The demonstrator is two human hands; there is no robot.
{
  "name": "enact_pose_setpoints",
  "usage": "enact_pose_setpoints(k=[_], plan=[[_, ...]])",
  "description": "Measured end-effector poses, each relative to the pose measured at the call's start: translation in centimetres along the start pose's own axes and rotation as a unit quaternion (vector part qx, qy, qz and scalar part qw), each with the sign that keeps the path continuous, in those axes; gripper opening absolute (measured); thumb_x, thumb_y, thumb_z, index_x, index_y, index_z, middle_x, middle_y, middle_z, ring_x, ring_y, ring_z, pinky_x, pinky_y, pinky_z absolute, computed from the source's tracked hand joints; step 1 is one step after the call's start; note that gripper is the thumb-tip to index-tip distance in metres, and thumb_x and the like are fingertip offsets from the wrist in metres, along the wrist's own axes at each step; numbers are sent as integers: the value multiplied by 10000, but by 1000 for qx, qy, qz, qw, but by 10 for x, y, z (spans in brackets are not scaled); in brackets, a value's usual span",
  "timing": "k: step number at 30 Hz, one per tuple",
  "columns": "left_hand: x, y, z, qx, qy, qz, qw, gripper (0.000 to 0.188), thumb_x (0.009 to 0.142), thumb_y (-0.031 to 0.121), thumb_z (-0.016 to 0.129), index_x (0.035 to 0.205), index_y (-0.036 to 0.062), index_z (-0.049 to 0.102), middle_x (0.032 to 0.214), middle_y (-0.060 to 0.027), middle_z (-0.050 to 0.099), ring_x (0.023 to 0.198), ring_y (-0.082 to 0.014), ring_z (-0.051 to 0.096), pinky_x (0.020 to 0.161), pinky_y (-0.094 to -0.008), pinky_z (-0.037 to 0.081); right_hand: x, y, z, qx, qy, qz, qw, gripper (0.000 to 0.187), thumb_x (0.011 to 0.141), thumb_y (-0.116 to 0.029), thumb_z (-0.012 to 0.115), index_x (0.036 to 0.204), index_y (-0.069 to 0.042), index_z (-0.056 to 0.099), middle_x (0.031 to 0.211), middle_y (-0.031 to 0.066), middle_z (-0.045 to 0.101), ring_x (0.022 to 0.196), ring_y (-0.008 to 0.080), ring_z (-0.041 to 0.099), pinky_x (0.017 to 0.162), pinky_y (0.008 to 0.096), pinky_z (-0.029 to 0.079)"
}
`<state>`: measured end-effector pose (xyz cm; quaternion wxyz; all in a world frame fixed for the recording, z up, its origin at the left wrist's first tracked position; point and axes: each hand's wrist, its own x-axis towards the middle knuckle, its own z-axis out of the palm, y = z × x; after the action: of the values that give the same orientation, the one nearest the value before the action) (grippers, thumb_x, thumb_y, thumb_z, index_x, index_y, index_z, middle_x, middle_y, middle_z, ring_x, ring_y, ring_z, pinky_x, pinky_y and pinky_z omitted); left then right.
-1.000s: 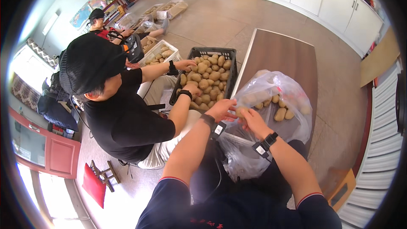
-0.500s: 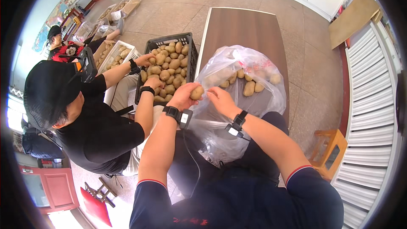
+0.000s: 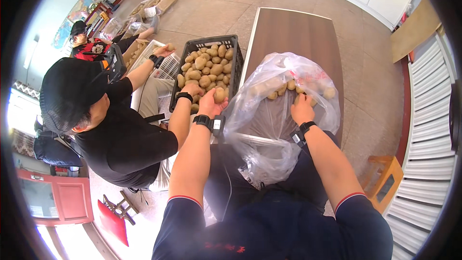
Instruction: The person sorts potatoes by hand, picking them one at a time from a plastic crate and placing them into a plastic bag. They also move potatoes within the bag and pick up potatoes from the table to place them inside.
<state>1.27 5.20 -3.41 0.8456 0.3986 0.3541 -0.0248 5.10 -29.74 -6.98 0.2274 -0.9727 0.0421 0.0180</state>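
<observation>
My left hand [image 3: 210, 105] is closed around a potato [image 3: 220, 95] above the near right corner of a black crate [image 3: 232, 74] heaped with potatoes. At the mouth of a clear plastic bag [image 3: 250, 130] on the brown table, my right hand [image 3: 302, 110] has its fingers curled over a potato; the fingertips are partly hidden. More potatoes [image 3: 328, 93] lie inside the bag, seen through its film. The bag's near end hangs over the table edge onto my lap.
A co-worker in black [image 3: 122, 135] sits at my left, one hand in the black crate, the other holding a potato over a white crate [image 3: 166, 67]. Another person sits farther back. The brown table [image 3: 293, 33] stands ahead, a wooden stool [image 3: 385, 183] at right.
My left hand has carried its potato leftward over the black crate. My right hand has moved away from it, into the bag's potatoes. The co-worker's far hand has lifted a potato toward the white crate.
</observation>
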Motion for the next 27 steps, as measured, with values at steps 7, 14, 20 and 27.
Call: enact_pose_setpoints(k=[7, 14, 20, 27], plan=[[14, 1, -23, -31, 65, 12, 997, 282, 954, 240, 523, 1148, 37, 497, 1062, -167, 557, 825, -324, 589, 645, -438, 549, -6, 2, 12, -28, -31, -47, 998, 464, 793, -184, 658, 1214, -152, 464, 1185, 199, 467, 918, 410, 628, 773, 497, 523], [23, -6, -32, -20, 83, 74, 994, 300, 938, 154, 509, 1201, 13, 476, 1177, -188, 514, 943, -354, 572, 716, -475, 567, -27, 4, 30, -25, -28, -107, 994, 449, 789, -109, 616, 1206, -163, 460, 1106, 202, 499, 840, 421, 632, 725, 503, 517], [27, -3, -40, 31, 80, 65, 994, 301, 923, 112, 475, 1192, -22, 457, 1148, -216, 501, 946, -375, 569, 724, -485, 565, -40, -9, 18, 18, -81, -110, 990, 485, 788, -135, 610, 1246, -165, 453, 1133, 218, 521, 924, 435, 609, 780, 502, 507], [28, -14, -20, 17, 34, 59, 998, 217, 892, 120, 514, 1099, 58, 498, 957, -132, 506, 845, -334, 576, 710, -495, 552, -30, 1, 22, 52, -81, -88, 991, 513, 810, -225, 604, 1297, -139, 467, 1128, 270, 562, 994, 455, 583, 858, 503, 483]])
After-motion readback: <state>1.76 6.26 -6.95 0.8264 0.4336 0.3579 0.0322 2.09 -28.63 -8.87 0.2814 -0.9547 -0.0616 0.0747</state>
